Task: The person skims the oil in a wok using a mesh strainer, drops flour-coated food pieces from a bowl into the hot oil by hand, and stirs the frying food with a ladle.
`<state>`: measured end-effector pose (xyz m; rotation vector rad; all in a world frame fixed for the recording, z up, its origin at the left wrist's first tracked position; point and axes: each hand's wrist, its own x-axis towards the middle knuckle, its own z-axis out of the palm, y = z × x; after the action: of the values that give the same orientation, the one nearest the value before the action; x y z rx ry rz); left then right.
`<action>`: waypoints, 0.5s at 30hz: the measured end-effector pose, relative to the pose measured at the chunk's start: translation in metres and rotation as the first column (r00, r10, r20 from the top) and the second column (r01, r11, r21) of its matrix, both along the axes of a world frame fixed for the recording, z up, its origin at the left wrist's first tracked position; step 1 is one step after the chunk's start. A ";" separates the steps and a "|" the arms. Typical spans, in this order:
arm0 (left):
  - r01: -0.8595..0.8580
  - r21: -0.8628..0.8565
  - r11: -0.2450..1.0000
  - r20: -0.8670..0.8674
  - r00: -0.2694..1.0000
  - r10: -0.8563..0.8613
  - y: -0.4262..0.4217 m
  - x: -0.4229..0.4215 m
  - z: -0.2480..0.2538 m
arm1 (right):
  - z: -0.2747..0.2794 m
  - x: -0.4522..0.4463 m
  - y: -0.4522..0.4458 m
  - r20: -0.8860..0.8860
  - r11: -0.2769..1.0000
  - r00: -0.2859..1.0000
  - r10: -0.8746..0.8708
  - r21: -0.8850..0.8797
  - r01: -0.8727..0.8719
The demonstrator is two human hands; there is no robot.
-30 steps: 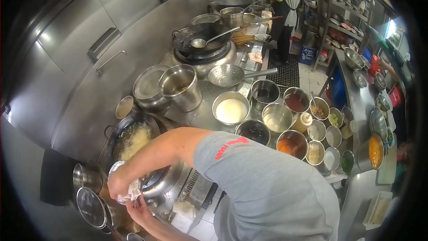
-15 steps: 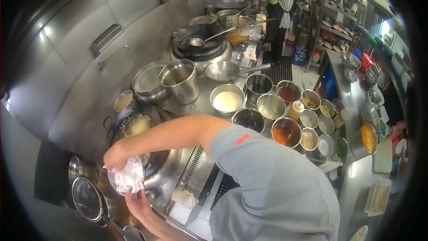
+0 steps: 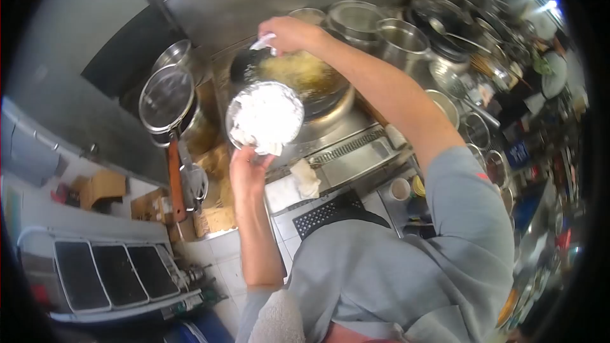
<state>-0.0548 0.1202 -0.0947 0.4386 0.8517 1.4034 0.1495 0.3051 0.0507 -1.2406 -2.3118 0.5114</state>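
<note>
My left hand (image 3: 249,168) grips the lower rim of a metal bowl (image 3: 230,114), which is tilted and filled with white, flour-coated pieces (image 3: 267,114). Beyond the bowl, my right hand (image 3: 283,35) pinches a white-coated piece (image 3: 263,41) above the left part of a black wok (image 3: 244,67). Inside the wok, yellowish food (image 3: 302,71) lies in bubbling oil. The bowl hides part of the wok's near edge.
A round strainer (image 3: 166,98) with a wooden handle rests over a pot at the left. Folded cloths (image 3: 305,178) lie on the stove's front edge. Metal pots (image 3: 403,37) stand at the back right. Another person (image 3: 555,73) stands at the far right.
The view has swung left and down. My right hand has moved from the bowl to above the wok with a coated piece. The bowl's white contents now show fully.
</note>
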 end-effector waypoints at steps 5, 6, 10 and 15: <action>-0.035 0.016 0.999 -0.048 0.998 0.036 -0.042 -0.008 -0.001 | -0.111 -0.033 0.032 0.213 0.996 0.974 -0.073 0.066 0.060; -0.060 -0.001 0.998 -0.054 0.997 0.060 -0.047 -0.007 0.001 | -0.135 -0.037 0.040 0.172 0.992 0.985 -0.035 0.129 0.013; -0.111 -0.036 0.993 -0.019 0.994 0.110 -0.056 -0.007 -0.001 | -0.173 -0.053 0.078 0.314 0.983 0.941 -0.129 0.166 0.079; -0.113 -0.038 0.993 -0.039 0.993 0.111 -0.051 -0.013 -0.009 | -0.060 -0.064 0.061 0.187 0.967 0.970 -0.153 0.231 0.108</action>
<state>-0.0680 0.0690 -0.1034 0.3917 0.9447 1.4825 0.0855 0.3658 -0.0095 -1.3782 -2.3535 0.0820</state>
